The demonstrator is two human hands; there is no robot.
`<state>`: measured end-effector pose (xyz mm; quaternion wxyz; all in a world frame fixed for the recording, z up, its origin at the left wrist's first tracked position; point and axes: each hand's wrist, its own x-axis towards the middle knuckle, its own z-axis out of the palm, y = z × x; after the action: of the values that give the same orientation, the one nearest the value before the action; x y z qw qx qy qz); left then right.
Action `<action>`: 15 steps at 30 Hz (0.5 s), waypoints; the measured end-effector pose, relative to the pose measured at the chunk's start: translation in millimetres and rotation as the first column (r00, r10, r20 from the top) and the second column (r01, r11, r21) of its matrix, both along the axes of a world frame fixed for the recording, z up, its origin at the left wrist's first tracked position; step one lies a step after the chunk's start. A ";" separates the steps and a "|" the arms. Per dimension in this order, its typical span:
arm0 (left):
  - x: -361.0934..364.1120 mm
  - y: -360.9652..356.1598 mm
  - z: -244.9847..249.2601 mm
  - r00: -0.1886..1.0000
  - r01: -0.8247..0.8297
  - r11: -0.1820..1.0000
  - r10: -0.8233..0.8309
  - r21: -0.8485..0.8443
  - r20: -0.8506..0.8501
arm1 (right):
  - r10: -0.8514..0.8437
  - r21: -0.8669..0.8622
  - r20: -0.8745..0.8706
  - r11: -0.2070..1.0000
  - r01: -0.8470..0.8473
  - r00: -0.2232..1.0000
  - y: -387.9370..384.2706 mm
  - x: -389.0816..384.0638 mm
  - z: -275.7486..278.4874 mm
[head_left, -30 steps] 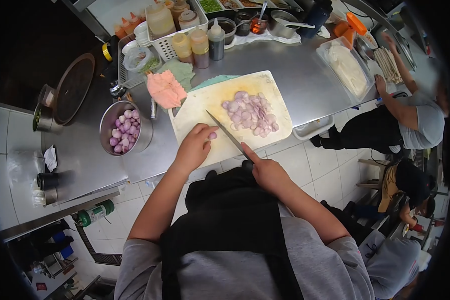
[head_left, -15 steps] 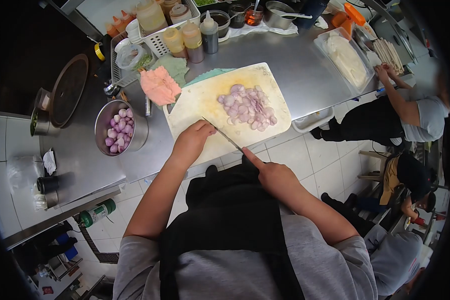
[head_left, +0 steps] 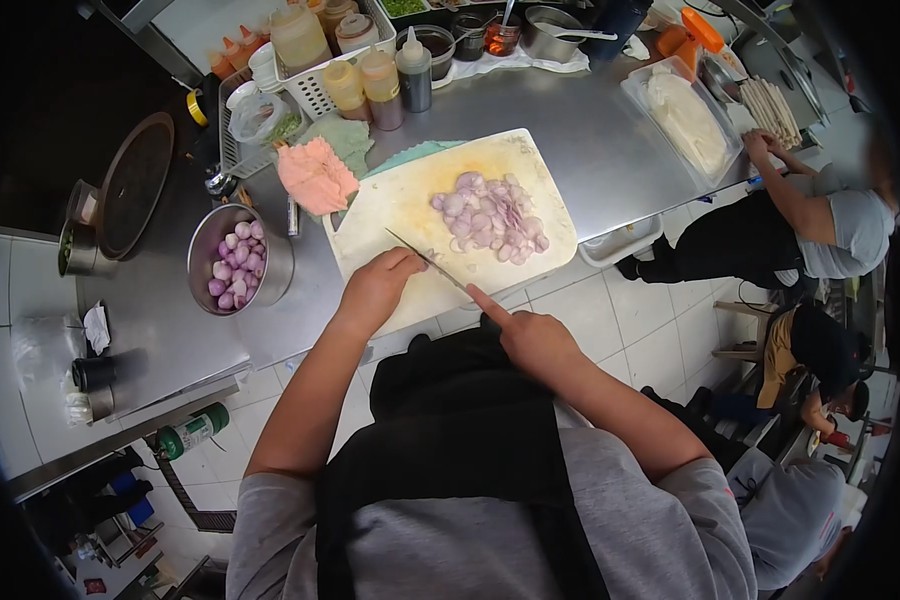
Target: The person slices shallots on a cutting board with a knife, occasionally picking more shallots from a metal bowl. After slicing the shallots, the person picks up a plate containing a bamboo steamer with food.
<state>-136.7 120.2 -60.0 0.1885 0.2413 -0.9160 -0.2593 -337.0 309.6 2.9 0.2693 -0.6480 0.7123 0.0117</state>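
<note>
On the left part of the white cutting board (head_left: pixel 370 210), my left hand (head_left: pixel 380 287) is closed in a pinch, its fingers bent beside the knife blade; what it holds is hidden. My right hand (head_left: pixel 532 340) is wrapped round the knife (head_left: pixel 426 262), index finger stretched along it, the tip pointing to the upper left over the board. A small purple-white piece shows by the blade. Sliced shallots (head_left: pixel 490 217) lie in a pile on the right of the board. Left of the board stands a metal pot (head_left: pixel 282 270) of whole peeled shallots (head_left: pixel 238 262).
Pink cloth (head_left: pixel 316 176) and green cloth (head_left: pixel 342 140) lie behind the board's left corner. Squeeze bottles (head_left: pixel 380 88) and a white basket (head_left: pixel 315 90) stand behind. A dough tray (head_left: pixel 688 125) sits at right, near a co-worker's hands (head_left: pixel 765 143). Other people are further right.
The knife and my right hand have moved slightly up and left. My left hand has shifted slightly left and down, still pinched beside the blade.
</note>
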 end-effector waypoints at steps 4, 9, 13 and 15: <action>1.2 2.2 -4.7 1.000 -0.015 0.999 0.014 -0.033 -0.022 | 0.017 0.061 -0.019 0.998 -0.016 1.000 1.4 2.4 6.7; -0.1 3.0 -3.2 0.998 -0.028 0.996 0.024 -0.086 -0.055 | 0.017 0.003 -0.008 1.000 -0.017 1.000 -0.7 3.3 6.6; 0.1 5.3 -11.5 0.996 -0.043 0.998 0.039 -0.052 -0.075 | 0.001 0.023 -0.006 1.000 -0.001 1.000 3.5 3.0 -6.3; -0.4 5.4 -12.7 0.993 -0.061 0.994 0.051 -0.095 -0.111 | -0.002 -0.016 -0.015 1.000 0.002 1.000 -0.6 4.3 -6.1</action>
<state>-137.1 125.6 -72.7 0.2568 0.2430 -0.9088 -0.2214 -332.7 309.0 -3.2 0.2587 -0.6494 0.7150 0.0109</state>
